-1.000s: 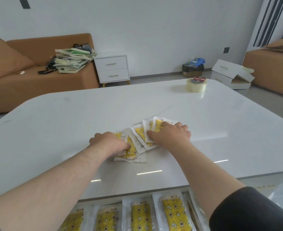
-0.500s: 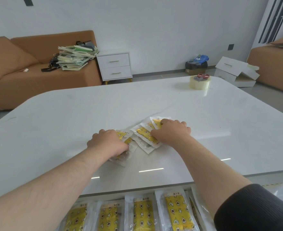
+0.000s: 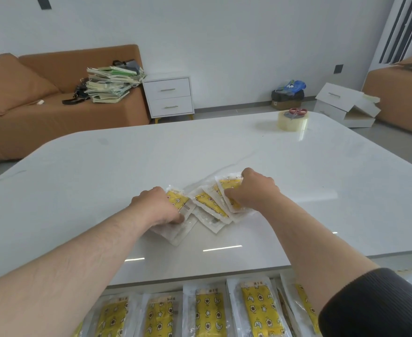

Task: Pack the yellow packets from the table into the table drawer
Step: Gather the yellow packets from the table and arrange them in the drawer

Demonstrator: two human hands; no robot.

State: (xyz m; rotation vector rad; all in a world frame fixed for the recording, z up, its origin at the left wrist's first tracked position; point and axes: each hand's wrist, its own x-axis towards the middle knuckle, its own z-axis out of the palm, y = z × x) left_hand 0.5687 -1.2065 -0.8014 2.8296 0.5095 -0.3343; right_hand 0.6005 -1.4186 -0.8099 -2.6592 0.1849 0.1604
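Note:
Several yellow packets in clear wrappers lie fanned on the white table [image 3: 78, 181]. My left hand [image 3: 155, 206] grips the left bunch of packets [image 3: 179, 201], fingers curled over them and thumb at their near edge. My right hand [image 3: 251, 188] grips the right bunch of packets [image 3: 210, 203], thumb on top and fingers over the far edge. Below the table's near edge the open drawer [image 3: 282, 279] shows a row of yellow packets [image 3: 210, 310] lying side by side.
A roll of clear tape [image 3: 292, 121] with red scissors [image 3: 297, 111] on it stands at the table's far right. Beyond the table are an orange sofa [image 3: 18, 115] with a stack of books [image 3: 111, 83], a white nightstand [image 3: 168, 97] and boxes on the floor.
Both hands have pulled the fanned packets apart into two bunches, and the right hand has curled over the far edge of its bunch. The camera has shifted slightly.

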